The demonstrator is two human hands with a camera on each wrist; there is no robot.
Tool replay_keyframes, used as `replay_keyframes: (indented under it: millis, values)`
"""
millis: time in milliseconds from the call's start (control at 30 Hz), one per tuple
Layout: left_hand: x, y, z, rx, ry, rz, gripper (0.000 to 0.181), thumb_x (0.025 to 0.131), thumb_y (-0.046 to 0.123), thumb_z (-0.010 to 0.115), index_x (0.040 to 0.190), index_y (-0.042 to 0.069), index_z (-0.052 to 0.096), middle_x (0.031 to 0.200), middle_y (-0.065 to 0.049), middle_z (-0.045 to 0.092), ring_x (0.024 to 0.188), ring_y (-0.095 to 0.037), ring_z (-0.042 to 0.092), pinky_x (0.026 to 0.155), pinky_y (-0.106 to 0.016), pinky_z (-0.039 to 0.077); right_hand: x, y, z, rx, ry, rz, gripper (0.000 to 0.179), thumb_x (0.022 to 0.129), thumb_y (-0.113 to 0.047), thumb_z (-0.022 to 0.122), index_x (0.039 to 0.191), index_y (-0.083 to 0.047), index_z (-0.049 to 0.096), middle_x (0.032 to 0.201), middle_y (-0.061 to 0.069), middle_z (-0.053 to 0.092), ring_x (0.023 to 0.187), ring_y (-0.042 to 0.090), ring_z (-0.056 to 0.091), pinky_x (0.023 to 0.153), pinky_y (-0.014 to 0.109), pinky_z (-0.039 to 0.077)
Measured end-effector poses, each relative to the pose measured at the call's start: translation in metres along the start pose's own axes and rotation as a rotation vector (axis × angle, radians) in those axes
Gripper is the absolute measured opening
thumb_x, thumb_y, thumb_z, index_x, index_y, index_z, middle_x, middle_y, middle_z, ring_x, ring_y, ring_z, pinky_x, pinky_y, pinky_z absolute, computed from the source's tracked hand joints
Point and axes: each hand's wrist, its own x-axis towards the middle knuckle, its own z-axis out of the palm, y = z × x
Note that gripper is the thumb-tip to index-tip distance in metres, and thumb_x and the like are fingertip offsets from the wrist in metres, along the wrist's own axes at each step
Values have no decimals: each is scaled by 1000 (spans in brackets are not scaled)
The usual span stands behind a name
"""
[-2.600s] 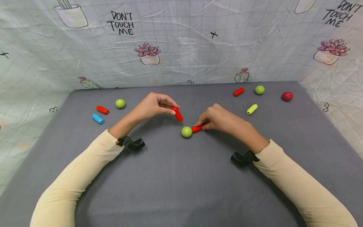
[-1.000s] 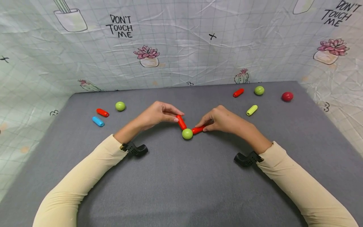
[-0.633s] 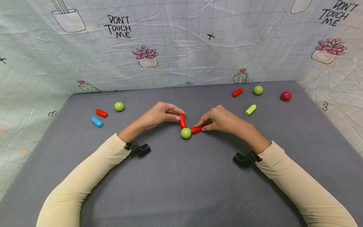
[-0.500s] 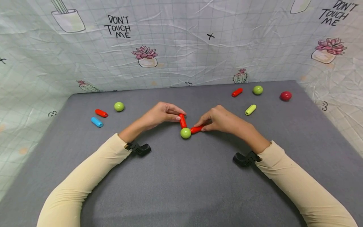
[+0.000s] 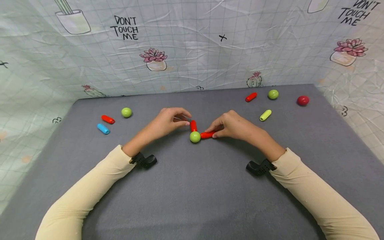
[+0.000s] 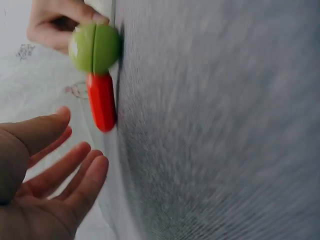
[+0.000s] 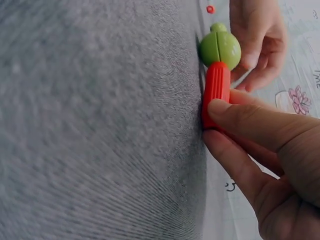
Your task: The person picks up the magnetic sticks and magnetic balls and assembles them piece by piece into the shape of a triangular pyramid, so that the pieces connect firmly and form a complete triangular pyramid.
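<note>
The left hand [image 5: 169, 121], spread, has released one red peg [image 5: 193, 125], which now sits unheld, seemingly joined to the green ball [image 5: 195, 137] on the surface [image 5: 192, 193]. The right hand [image 5: 230, 125] pinches another red peg [image 5: 206, 135] touching that ball.

On the printed cloth [image 5: 192, 68], words "DON'T TOUCH ME" [image 5: 126, 28] stand at eleven o'clock; same words [image 5: 355, 13] at two o'clock.

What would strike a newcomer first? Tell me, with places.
Probably the green ball midway across the gray table, two red sticks meeting it. The right hand pinches one; the left hand hovers by the other. Behind, black DON'T TOUCH ME lettering marks the pale cloth.
</note>
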Motion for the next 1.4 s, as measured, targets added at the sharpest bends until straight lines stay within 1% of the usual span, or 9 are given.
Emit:
replay_keyframes:
  millis: [233, 333, 500, 633, 800, 1000, 1167, 1267, 1400]
  values:
    - [-19, 20, 12, 53, 25, -26, 21, 93, 22, 77, 110, 10, 75, 107, -1, 72, 94, -14, 71, 82, -29, 58, 3, -8, 1, -25, 40, 49, 29, 81, -9, 86, 109, -17, 82, 95, -2, 79, 83, 9, 71, 70, 29, 57]
    - [-22, 25, 19, 50, 54, -17, 22, 89, 19, 81, 107, 8, 75, 107, -3, 71, 95, -16, 70, 81, -27, 59, 5, -12, 3, -37, 39, 54, 30, 83, -11, 85, 112, -17, 81, 98, -2, 78, 87, 10, 71, 71, 30, 57]
    - [-19, 26, 24, 55, 102, -24, 25, 85, 14, 85, 106, 5, 75, 108, -8, 68, 96, -20, 69, 81, -28, 59, 7, -11, 6, -33, 63, 48, 28, 84, -14, 85, 111, -18, 81, 98, -4, 78, 89, 9, 72, 72, 29, 58]
    - [-15, 27, 25, 62, 104, -21, 22, 83, 11, 85, 102, 4, 76, 103, -8, 69, 92, -19, 70, 80, -27, 59, 4, -8, 6, 0, 77, 37, 29, 82, -13, 86, 110, -14, 81, 98, -2, 78, 88, 10, 74, 72, 28, 59]
    - [-13, 29, 25, 47, 98, -53, 21, 82, 7, 85, 101, 2, 77, 103, -8, 71, 93, -19, 72, 80, -27, 59, 2, -7, 4, 46, 34, 19, 32, 82, -11, 86, 113, -9, 79, 101, 2, 78, 91, 13, 75, 76, 28, 60]
    - [-12, 30, 26, 74, 116, -72, 23, 80, 6, 87, 102, 3, 79, 103, -8, 75, 94, -18, 74, 80, -27, 60, -8, -2, -5, 18, 13, -20, 31, 86, -13, 83, 116, -13, 78, 109, 0, 77, 98, 14, 73, 83, 34, 60]
    - [-10, 28, 24, 94, 133, -68, 26, 77, 8, 90, 101, 4, 81, 100, -7, 77, 92, -17, 75, 78, -27, 59, -23, 11, -22, -74, 118, -27, 29, 88, -13, 81, 117, -12, 77, 112, 3, 76, 99, 18, 72, 83, 41, 59]
    - [-10, 26, 23, 79, 131, -74, 26, 76, 8, 90, 100, 5, 81, 100, -7, 78, 90, -16, 75, 76, -26, 59, -34, 23, -35, -141, 213, 8, 29, 88, -12, 81, 116, -12, 78, 109, 4, 77, 92, 17, 70, 77, 38, 57]
    - [-10, 21, 21, 31, 122, -90, 25, 77, 8, 89, 101, 6, 81, 98, -7, 78, 88, -15, 75, 74, -25, 59, -53, 43, -56, -222, 349, 92, 27, 86, -11, 82, 114, -12, 79, 103, 7, 77, 90, 20, 70, 74, 40, 55]
